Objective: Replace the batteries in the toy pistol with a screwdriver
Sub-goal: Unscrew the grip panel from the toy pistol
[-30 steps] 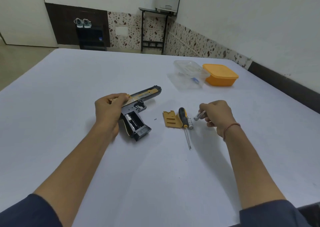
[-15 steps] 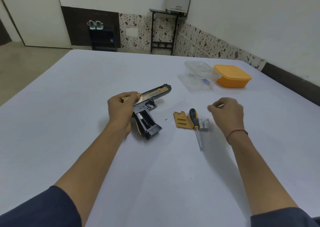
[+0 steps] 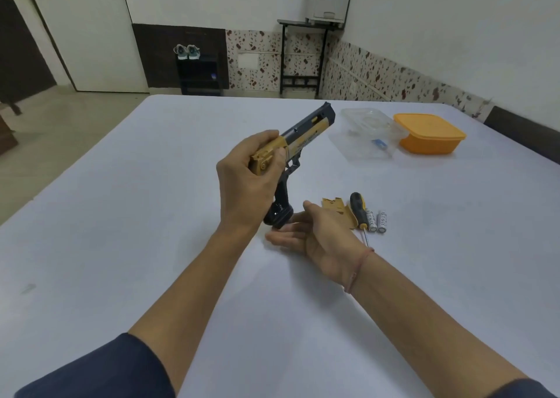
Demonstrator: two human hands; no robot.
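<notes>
The toy pistol (image 3: 306,130) is held up off the worktop (image 3: 151,215), muzzle pointing up and away, grip hanging down. The left hand (image 3: 245,185) grips it around the gold rear of the slide, fingers curled tight. The right hand (image 3: 315,234) lies spread and palm up just under the butt, low over the worktop. This looks like shaking out whatever is left in the opened grip; whether a cell remains inside cannot be seen from this angle. To do it well, the person should hold the butt directly over the palm, turn the open side downward and tap gently, so nothing bounces away. Two batteries (image 3: 376,221) lie side by side just right of the screwdriver (image 3: 359,211), with the tan battery cover (image 3: 336,211) against its handle on the left. Farther off sit a clear container (image 3: 368,134) and an orange box (image 3: 430,134)
</notes>
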